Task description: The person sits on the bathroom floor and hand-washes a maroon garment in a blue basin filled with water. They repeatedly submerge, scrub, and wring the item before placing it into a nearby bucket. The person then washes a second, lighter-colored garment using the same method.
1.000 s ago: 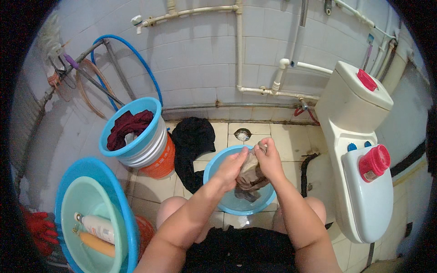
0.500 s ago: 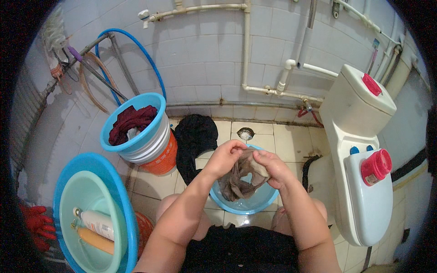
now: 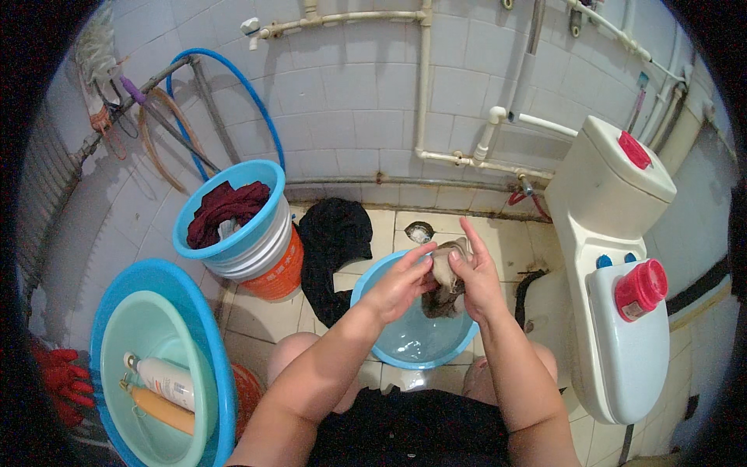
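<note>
A wet, bunched grey-brown cloth [image 3: 447,297] with a paler beige part hangs over a light-blue basin [image 3: 375,279] of water between my knees. My right hand [image 3: 481,279] grips it, thumb pressed on the beige part and index finger stretched upward. At the cloth's left side is my left hand [image 3: 398,286], its fingers spread and their tips at the edge of the fabric. What kind of garment the cloth is, I cannot make out.
Left of the basin lies a black garment [image 3: 331,241]. Beyond it, a blue basin [image 3: 272,177] with dark-red clothing [image 3: 226,212] tops a bucket [image 3: 274,271]. Nested basins [image 3: 144,272] hold bottles at lower left. A toilet [image 3: 632,366] with a red tub [image 3: 641,289] stands right.
Both hands held the cloth spread over the basin; now it is bunched and farther right, mostly in my right hand. My left fingers have opened out.
</note>
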Demonstrator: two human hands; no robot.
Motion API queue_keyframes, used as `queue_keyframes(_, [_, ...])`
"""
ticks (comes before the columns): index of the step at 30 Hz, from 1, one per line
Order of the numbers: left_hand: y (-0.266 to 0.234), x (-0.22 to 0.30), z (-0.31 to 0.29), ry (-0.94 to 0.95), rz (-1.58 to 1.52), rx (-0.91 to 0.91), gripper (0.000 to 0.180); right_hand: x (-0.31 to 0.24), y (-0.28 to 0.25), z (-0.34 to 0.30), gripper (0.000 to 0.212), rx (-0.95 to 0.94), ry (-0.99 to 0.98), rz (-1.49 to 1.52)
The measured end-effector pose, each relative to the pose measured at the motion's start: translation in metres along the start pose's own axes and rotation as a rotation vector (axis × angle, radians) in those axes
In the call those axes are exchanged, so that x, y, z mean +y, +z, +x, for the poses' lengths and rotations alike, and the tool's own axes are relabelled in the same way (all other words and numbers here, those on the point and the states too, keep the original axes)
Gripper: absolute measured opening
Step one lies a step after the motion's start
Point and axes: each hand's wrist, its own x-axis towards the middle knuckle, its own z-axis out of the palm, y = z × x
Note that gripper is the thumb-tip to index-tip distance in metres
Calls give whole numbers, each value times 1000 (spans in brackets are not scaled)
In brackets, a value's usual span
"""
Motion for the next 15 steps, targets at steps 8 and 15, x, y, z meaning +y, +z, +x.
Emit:
queue_keyframes(8, [-5, 9, 3, -236, 402, 122, 45, -3, -13, 0, 41, -34, -5, -155])
queue_keyframes(15, [-1, 16, -1, 136, -223, 42, 45, -5, -2, -4, 48, -117, -20, -230])
